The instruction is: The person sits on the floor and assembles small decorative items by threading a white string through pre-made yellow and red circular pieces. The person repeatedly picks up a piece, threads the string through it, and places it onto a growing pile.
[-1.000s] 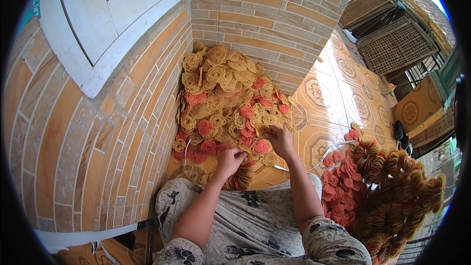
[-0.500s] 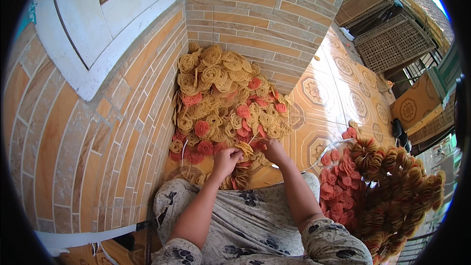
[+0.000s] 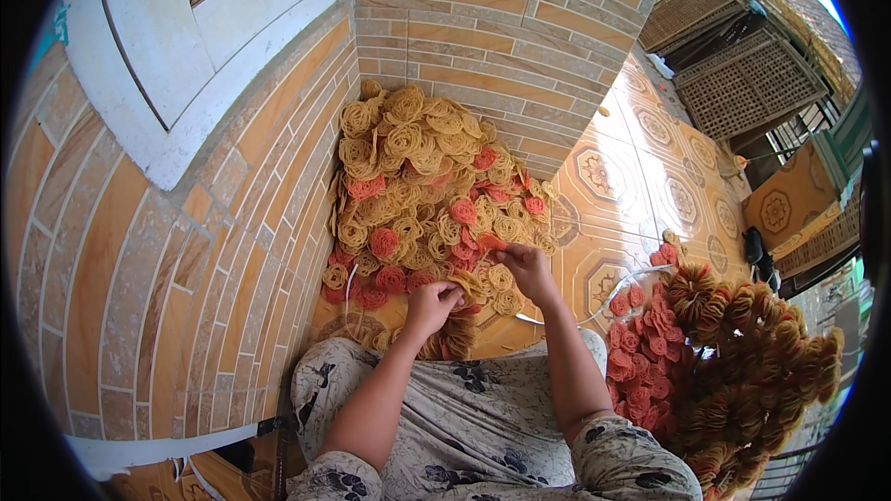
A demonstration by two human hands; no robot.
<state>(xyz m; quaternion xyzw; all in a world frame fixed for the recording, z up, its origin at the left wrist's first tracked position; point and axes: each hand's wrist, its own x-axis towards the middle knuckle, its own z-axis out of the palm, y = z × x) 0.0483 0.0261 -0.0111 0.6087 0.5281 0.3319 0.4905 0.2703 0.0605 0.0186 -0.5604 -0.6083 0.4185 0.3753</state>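
Note:
A heap of flat yellow, lacy coiled discs [image 3: 408,130], with red ones [image 3: 383,242] mixed in, lies in the corner before me. My left hand [image 3: 434,306] is closed, its thumb and fingers pinching yellow discs [image 3: 469,288] at the top of a row of stacked discs [image 3: 455,336] by my knees. To its right, my right hand [image 3: 526,274] is raised at the heap's near right edge. Its fingertips pinch an orange-red disc [image 3: 491,242]. Whether a string runs through the row is hidden.
By my right knee lies a pile of red discs [image 3: 639,353], beside large bunches of brownish-yellow discs [image 3: 752,362]. A white strip [image 3: 626,280] curves over the patterned floor tiles [image 3: 599,172]. Tiled walls [image 3: 455,37] close in the heap. Woven racks [image 3: 747,79] stand far right.
My right hand has moved a little right and away from me, and the orange-red disc at its fingertips now shows clearly. My left hand stays nearly in place with the yellow discs.

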